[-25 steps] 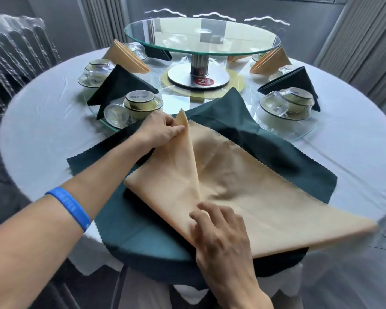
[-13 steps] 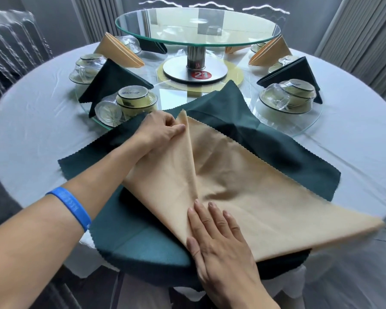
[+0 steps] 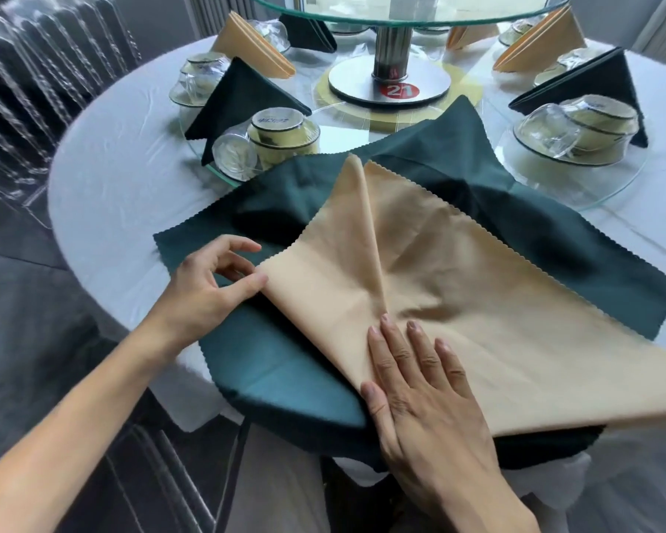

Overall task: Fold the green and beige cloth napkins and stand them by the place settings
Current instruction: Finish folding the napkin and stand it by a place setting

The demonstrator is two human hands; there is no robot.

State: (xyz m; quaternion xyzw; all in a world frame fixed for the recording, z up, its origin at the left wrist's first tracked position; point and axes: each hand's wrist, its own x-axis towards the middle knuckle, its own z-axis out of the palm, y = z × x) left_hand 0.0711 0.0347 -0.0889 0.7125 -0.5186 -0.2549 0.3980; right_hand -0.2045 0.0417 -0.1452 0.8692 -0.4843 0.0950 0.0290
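A large beige napkin (image 3: 477,302) lies partly folded on top of a spread dark green napkin (image 3: 285,382) at the near edge of the round table. Its left flap is folded in to a centre crease that runs up to a point. My left hand (image 3: 208,290) pinches the flap's left corner between thumb and fingers. My right hand (image 3: 423,398) lies flat with straight fingers, pressing the bottom of the crease.
Folded green napkins (image 3: 243,98) (image 3: 593,82) and beige ones (image 3: 254,48) (image 3: 543,40) stand by upturned bowls and glasses (image 3: 281,136) (image 3: 577,128). A glass turntable on a steel base (image 3: 389,78) fills the table's middle. A clear chair (image 3: 35,90) is at left.
My left hand left the napkin's top point and moved down-left to the flap's left corner. My right hand flattened its fingers on the crease. The view came closer.
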